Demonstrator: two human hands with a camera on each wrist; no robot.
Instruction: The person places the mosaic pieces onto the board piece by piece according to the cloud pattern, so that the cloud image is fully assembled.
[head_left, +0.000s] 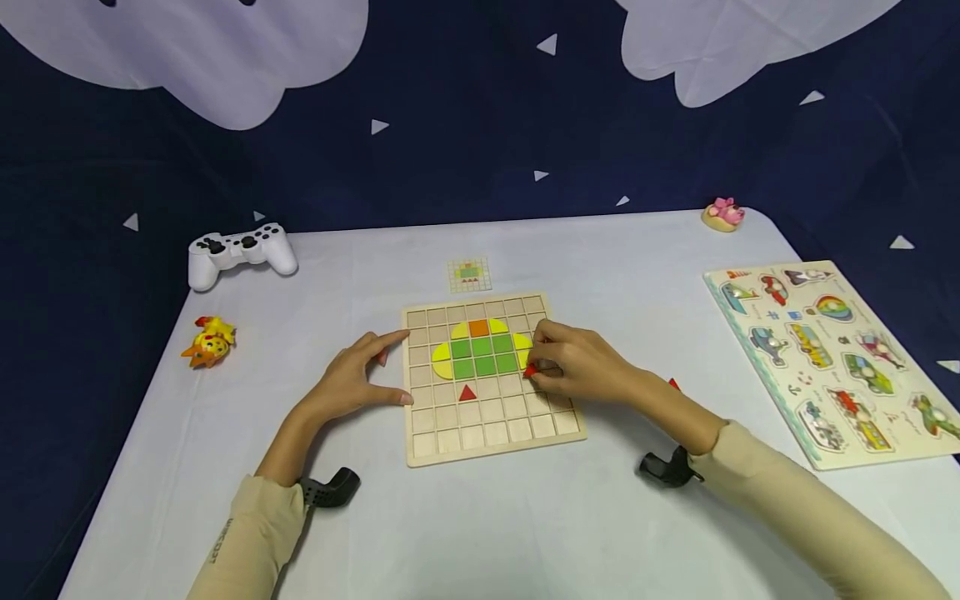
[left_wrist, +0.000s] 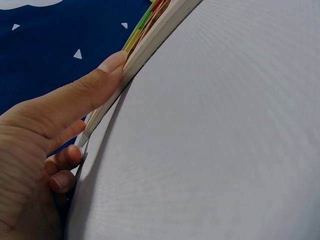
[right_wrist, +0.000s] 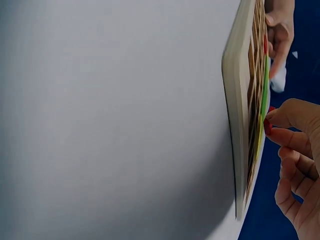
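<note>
1. Wooden grid board [head_left: 491, 421]: square tray of small square cells, flat on the white table [head_left: 480, 533], near its middle; edges roughly parallel to the table's edges. No writing legible on it.
2. Pieces seated in the board: one orange square [head_left: 478, 327] in the upper rows, a block of green squares [head_left: 483, 356] beneath it, yellow curved pieces [head_left: 442, 361] flanking the green, and a red triangle [head_left: 467, 392] below the green block, apex pointing away from the person.
3. Small red piece [head_left: 529, 372]: pinched in the fingertips of the right hand [head_left: 581, 367], over the board's right side, just below the right-hand yellow piece; its shape and facing cannot be told.
4. Left hand [head_left: 356, 379]: fingers and thumb spread straight, bracing the board's left edge, grasping nothing.
5. Pattern card [head_left: 469, 273]: small printed grid, lying just beyond the board's far edge.
6. White game controller [head_left: 240, 250]: far left corner of the table.
7. Yellow-orange toy figure [head_left: 209, 341]: left of the board, well apart.
8. Vehicle peg puzzle [head_left: 832, 354]: right side of the table, long axis running away from the person; its lettering is too small to read.
9. Left sleeve [head_left: 247, 537]: small printed wording, not legible.
</note>
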